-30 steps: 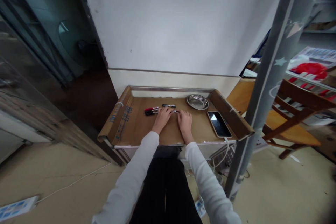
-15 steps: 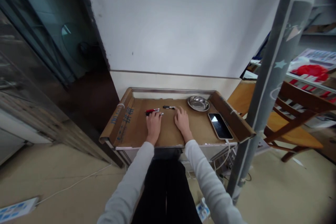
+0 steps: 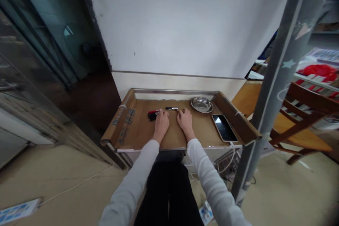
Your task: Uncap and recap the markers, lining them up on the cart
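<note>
My left hand (image 3: 161,123) rests on the brown cardboard surface (image 3: 143,134), fingers bent and a little apart, with nothing visible in it. Just left of its fingertips lies a small bunch of red and black pens (image 3: 153,114), partly overlapped by that hand. A single black pen (image 3: 171,108) with a silvery end lies crosswise beyond and between my hands. My right hand (image 3: 184,120) is palm down, its fingers loosely spread and bent. Its index fingertip is close to the pen's right end; whether they touch is unclear.
A round steel dish (image 3: 201,105) stands at the back right. Nearer me lies a phone (image 3: 224,128) with a white cable. Raised cardboard sides (image 3: 120,118) edge the table. A grey post (image 3: 272,81) and a wooden chair (image 3: 299,123) stand to the right.
My left hand has shifted right, off the bunch of pens, uncovering more of the black ones. My right hand stays near the single pen's end. The view has shifted slightly.
</note>
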`<state>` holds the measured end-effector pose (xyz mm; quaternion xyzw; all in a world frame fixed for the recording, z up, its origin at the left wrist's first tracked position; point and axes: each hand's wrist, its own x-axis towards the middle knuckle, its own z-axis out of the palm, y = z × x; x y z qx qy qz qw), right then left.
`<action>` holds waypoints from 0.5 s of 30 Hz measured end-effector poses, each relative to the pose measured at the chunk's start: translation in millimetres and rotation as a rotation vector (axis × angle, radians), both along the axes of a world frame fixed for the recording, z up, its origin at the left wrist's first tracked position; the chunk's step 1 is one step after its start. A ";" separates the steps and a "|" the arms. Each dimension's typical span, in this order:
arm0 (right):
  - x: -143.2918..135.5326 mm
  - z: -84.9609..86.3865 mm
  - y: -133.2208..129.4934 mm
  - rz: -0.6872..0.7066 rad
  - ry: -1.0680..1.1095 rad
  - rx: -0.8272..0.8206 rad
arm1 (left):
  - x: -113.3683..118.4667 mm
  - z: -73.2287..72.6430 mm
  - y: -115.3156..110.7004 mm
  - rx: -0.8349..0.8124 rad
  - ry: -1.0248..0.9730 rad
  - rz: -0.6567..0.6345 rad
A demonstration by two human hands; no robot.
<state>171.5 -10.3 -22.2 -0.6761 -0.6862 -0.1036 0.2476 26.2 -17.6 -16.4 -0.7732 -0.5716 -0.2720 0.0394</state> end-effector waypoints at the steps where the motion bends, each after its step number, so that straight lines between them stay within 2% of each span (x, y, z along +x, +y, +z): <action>1: 0.1 0.4 -0.1 0.007 -0.004 -0.010 | 3.0 0.0 2.1 0.008 0.017 -0.019; 3: 0.6 1.1 -0.6 0.025 -0.013 -0.018 | 9.6 0.2 8.0 0.033 0.040 -0.026; 10: 1.7 0.3 -3.1 0.015 0.001 0.012 | 26.3 -2.6 32.7 0.077 0.088 0.067; 15: 2.3 -0.2 -1.8 0.031 -0.014 -0.024 | 25.6 -5.2 33.8 0.074 0.104 0.095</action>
